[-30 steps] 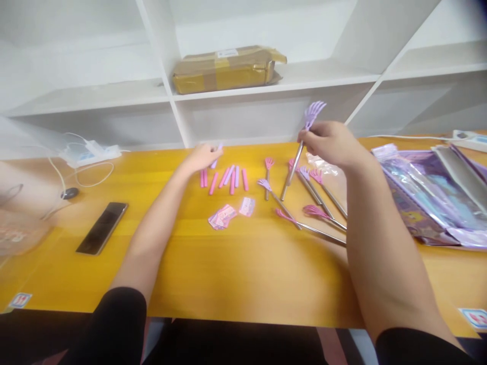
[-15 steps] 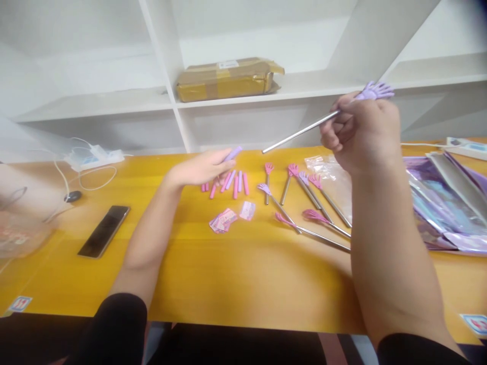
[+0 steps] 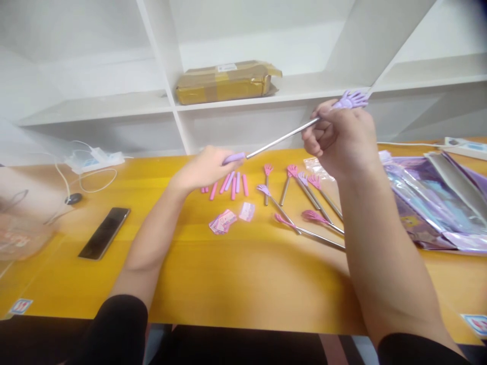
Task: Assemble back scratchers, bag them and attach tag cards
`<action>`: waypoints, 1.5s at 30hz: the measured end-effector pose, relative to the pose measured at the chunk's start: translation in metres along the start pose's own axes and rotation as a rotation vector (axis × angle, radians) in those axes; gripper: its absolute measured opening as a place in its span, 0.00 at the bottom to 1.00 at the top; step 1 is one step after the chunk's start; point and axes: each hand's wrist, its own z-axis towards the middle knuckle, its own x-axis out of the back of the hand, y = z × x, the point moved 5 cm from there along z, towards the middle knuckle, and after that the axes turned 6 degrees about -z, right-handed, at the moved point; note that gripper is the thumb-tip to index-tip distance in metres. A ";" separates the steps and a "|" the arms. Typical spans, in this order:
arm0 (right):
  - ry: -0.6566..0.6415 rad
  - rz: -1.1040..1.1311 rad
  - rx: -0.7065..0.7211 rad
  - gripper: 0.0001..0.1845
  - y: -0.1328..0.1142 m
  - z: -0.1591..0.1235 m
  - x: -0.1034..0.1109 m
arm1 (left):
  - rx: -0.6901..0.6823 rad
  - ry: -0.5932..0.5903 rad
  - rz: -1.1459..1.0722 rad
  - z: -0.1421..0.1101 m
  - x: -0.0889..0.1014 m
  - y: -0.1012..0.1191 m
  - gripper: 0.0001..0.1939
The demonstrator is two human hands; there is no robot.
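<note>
My right hand [image 3: 340,134] grips a back scratcher [image 3: 283,138] just below its purple hand-shaped head, its metal rod slanting down to the left. Between the thumb and fingers of my left hand [image 3: 203,167] is a purple handle sleeve [image 3: 234,158]. The rod's free end is at the sleeve's right end; whether it is inside, I cannot tell. Below my left hand lie several pink and purple sleeves [image 3: 233,186]. Several pink and purple back scratchers [image 3: 283,215] with bare metal rods lie on the table to the right.
Small printed cards [image 3: 223,222] lie on the yellow table [image 3: 228,284]. A phone [image 3: 104,233] and a power strip [image 3: 97,158] are at left. Clear plastic bags [image 3: 319,167] and a purple box of packaged items [image 3: 437,203] are at right. A taped carton [image 3: 226,83] sits on the shelf.
My right hand has moved left and slightly down with the back scratcher, closing the gap between rod end and sleeve. My left hand has shifted a little right, the sleeve now lying more level.
</note>
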 end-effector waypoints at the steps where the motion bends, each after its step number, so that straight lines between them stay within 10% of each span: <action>1: -0.011 -0.003 0.007 0.18 0.000 -0.001 -0.002 | -0.004 0.005 0.002 0.000 0.000 0.000 0.21; 22: 0.082 0.024 0.089 0.12 0.003 -0.002 -0.003 | -0.035 0.093 -0.072 -0.007 0.012 0.004 0.20; 45: 0.049 -0.022 0.165 0.27 -0.003 0.007 0.023 | -0.116 0.326 0.173 -0.008 0.031 0.010 0.19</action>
